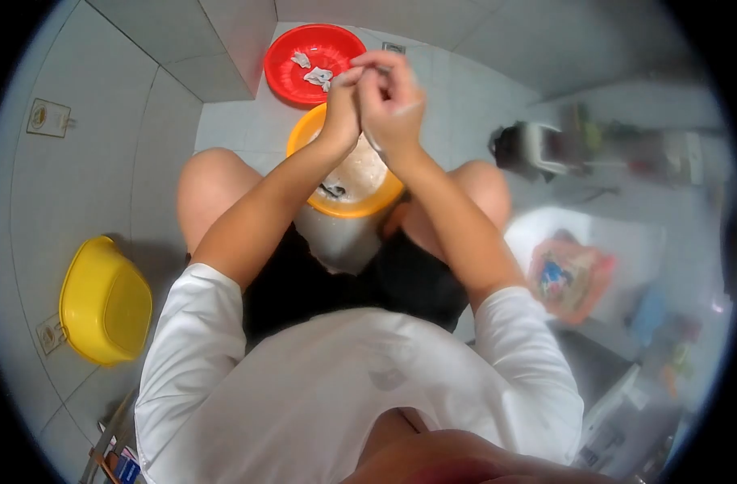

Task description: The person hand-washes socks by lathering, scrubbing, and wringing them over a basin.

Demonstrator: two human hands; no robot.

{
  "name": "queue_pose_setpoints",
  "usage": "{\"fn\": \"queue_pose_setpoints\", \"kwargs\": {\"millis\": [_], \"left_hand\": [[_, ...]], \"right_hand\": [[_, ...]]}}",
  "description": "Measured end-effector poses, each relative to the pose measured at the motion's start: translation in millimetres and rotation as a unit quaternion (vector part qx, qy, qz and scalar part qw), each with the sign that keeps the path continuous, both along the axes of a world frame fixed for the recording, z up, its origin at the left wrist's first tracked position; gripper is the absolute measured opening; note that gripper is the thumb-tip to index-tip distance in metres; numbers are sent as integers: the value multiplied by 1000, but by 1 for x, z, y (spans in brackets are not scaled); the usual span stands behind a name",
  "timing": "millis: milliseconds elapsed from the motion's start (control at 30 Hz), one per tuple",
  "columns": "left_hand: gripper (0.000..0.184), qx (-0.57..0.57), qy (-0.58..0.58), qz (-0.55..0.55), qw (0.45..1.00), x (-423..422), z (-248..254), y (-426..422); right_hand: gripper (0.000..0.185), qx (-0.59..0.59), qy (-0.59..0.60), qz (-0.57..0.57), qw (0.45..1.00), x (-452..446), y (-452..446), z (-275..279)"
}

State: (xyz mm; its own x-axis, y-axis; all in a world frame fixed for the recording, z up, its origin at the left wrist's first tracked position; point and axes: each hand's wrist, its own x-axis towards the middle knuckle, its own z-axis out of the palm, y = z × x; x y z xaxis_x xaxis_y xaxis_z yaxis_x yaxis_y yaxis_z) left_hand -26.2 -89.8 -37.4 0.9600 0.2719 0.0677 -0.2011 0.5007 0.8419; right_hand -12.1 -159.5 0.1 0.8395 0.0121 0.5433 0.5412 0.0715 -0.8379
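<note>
My left hand (pixel 344 109) and my right hand (pixel 394 109) are raised close together, seemingly touching, over an orange basin (pixel 359 208). The fingers of both are curled inward. Whatever lies between them, if anything, is hidden. Whitish, foamy water (pixel 364 173) fills the basin, and a small dark item (pixel 333 191) shows near its left side. Just beyond my hands, on the floor, a red basin (pixel 278 77) holds small crumpled white cloths (pixel 318 77).
My knees flank the orange basin. A yellow tub (pixel 102 302) hangs against the tiled left wall. To the right are a white surface with a pinkish plastic bag (pixel 574 278) and blurred items. A floor drain (pixel 393 48) lies behind the red basin.
</note>
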Motion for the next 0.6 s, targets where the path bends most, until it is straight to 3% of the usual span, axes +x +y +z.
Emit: {"fn": "queue_pose_setpoints", "kwargs": {"millis": [33, 67, 133, 200, 267, 333, 367, 400, 467, 533, 567, 600], "left_hand": [[32, -10, -53, 68, 996, 4, -7, -8], [32, -10, -51, 68, 996, 2, -15, -8], [30, 60, 152, -67, 984, -12, 13, -4], [27, 14, 115, -95, 989, -12, 17, 1], [23, 50, 106, -89, 989, -12, 31, 10], [26, 7, 103, -62, 993, -4, 26, 19], [24, -72, 97, -54, 991, -2, 20, 24], [24, -151, 91, -46, 983, -4, 19, 27], [25, -161, 121, -39, 979, -6, 19, 12], [26, -9, 136, -63, 989, -9, 21, -1], [27, 58, 159, -159, 973, -18, 22, 7], [27, 56, 157, -157, 973, -18, 26, 6]], "right_hand": [[14, -113, -128, 7, 985, 1, -6, 4], [14, -224, -253, 13, 941, 1, -11, 6], [15, -192, -187, -37, 963, 20, -11, -4], [18, 15, 94, -29, 995, 30, -14, 0], [21, -10, 98, -53, 994, 18, -9, -4], [20, -152, -36, -46, 987, -7, 4, -9], [20, -193, -88, -28, 977, -15, 6, -11], [20, -192, -86, -27, 977, -15, 6, -9], [19, -215, -177, -30, 960, -9, 1, -1], [20, -202, -152, -54, 966, 15, -11, -2], [21, -122, -24, -68, 990, 24, -16, 4], [22, -39, 105, -81, 990, 28, -19, 7]]}}
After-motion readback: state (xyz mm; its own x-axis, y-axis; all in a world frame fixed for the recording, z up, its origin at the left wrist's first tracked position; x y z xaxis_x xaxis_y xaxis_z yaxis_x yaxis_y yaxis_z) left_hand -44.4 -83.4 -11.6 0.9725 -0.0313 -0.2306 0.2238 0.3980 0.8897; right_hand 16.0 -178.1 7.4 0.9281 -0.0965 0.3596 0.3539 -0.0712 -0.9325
